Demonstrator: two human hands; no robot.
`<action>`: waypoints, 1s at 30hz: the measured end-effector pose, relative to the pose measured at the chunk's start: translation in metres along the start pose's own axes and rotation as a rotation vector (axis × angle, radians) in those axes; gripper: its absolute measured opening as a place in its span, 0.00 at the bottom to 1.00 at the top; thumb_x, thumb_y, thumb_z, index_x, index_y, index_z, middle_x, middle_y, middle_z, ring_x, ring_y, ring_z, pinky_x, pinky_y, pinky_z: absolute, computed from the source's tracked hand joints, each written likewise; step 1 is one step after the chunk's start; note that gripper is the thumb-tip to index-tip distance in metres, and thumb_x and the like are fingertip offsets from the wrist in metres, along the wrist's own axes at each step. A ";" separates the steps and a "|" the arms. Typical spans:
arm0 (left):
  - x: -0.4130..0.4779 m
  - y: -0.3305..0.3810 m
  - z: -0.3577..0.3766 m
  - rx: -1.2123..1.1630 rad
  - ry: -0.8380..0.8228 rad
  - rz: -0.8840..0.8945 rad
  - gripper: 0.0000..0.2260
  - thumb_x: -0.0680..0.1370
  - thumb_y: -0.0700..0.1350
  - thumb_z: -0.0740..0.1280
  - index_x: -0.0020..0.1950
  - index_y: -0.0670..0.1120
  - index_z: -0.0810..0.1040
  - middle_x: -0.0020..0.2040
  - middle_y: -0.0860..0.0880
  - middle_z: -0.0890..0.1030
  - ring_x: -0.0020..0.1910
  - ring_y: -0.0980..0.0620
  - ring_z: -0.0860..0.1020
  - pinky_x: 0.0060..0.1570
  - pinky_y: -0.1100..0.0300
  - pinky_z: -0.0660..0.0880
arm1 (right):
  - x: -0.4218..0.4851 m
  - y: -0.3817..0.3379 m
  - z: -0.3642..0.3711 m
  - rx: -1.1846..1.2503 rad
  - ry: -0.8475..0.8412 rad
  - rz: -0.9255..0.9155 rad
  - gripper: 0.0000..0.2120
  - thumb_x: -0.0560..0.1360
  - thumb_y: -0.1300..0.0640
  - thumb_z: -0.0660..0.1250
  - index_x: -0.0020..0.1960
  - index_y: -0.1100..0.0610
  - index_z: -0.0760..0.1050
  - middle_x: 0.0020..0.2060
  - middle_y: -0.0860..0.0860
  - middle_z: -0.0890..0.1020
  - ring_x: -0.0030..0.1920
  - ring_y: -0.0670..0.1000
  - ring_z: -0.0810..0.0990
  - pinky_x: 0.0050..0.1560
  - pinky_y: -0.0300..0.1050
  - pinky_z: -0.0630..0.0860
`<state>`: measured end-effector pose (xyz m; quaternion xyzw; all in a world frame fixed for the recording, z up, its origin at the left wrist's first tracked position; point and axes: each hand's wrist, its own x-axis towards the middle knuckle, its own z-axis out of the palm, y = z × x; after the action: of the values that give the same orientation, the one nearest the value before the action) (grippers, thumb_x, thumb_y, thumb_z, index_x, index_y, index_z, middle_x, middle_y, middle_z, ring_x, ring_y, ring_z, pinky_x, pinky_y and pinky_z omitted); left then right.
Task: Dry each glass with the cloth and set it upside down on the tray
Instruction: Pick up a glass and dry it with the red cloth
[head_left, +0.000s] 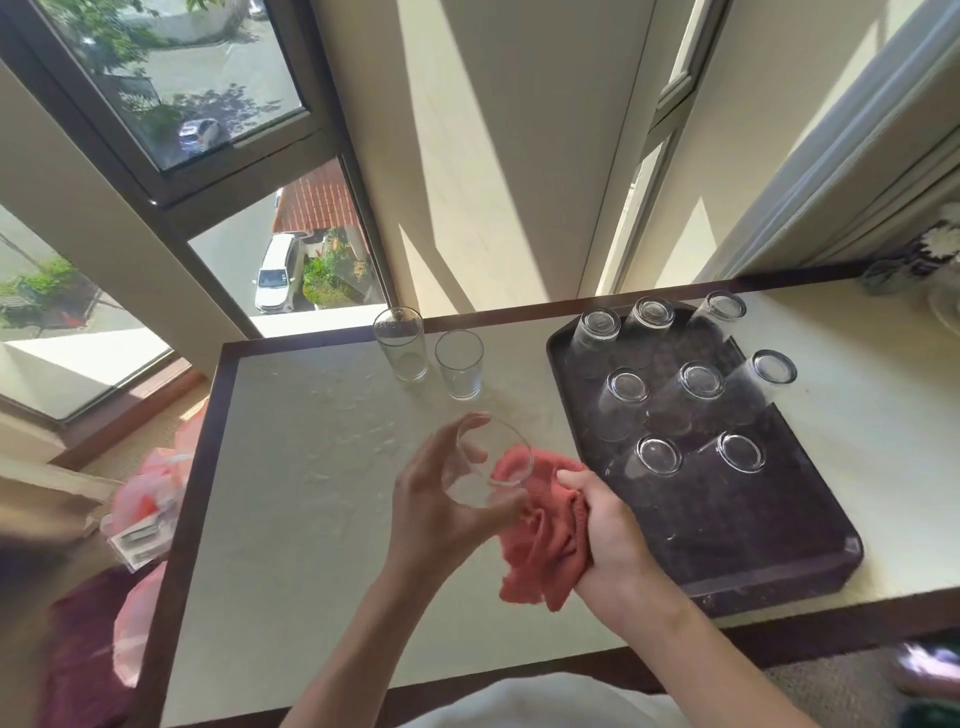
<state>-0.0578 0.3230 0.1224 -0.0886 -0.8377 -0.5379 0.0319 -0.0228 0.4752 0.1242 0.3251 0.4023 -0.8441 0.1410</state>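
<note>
My left hand (434, 506) grips a clear glass (488, 465) tilted on its side above the white table, its mouth turned toward the right. Bunched in my right hand (605, 530) is a red cloth (540, 551), whose upper fold touches the glass rim. Two more clear glasses (400, 344) (460, 364) stand upright at the table's far edge. To the right lies a dark tray (753, 540) that carries several glasses upside down (696, 395) on its far half.
Water drops speckle the table (311, 519) left of my hands. A window and a sunlit wall rise behind the table. Pink plastic bags (150, 483) sit off the left edge. A floral object (930, 249) rests at the far right.
</note>
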 end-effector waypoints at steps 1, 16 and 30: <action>0.001 -0.002 -0.004 0.076 -0.029 0.021 0.30 0.59 0.58 0.77 0.60 0.62 0.77 0.43 0.54 0.81 0.44 0.60 0.80 0.48 0.71 0.75 | -0.004 -0.003 -0.002 -0.013 0.025 -0.068 0.15 0.78 0.55 0.60 0.53 0.65 0.79 0.41 0.65 0.83 0.39 0.61 0.81 0.48 0.59 0.76; -0.017 -0.022 -0.014 0.410 -0.325 -0.054 0.34 0.55 0.60 0.77 0.62 0.65 0.77 0.44 0.57 0.82 0.44 0.57 0.81 0.44 0.58 0.79 | 0.036 0.017 0.023 -0.552 -0.118 -0.149 0.15 0.83 0.55 0.54 0.56 0.62 0.76 0.37 0.57 0.80 0.37 0.57 0.76 0.37 0.47 0.72; -0.035 0.013 0.041 -0.314 -0.360 -0.295 0.32 0.54 0.48 0.82 0.56 0.47 0.78 0.48 0.50 0.85 0.49 0.52 0.85 0.48 0.58 0.82 | -0.015 0.004 -0.065 -0.496 -0.055 -0.027 0.17 0.76 0.45 0.62 0.55 0.53 0.83 0.55 0.56 0.85 0.58 0.59 0.81 0.65 0.57 0.75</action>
<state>-0.0200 0.3611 0.1114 -0.0636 -0.7401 -0.6356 -0.2105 0.0184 0.5230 0.1014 0.2520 0.5976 -0.7298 0.2161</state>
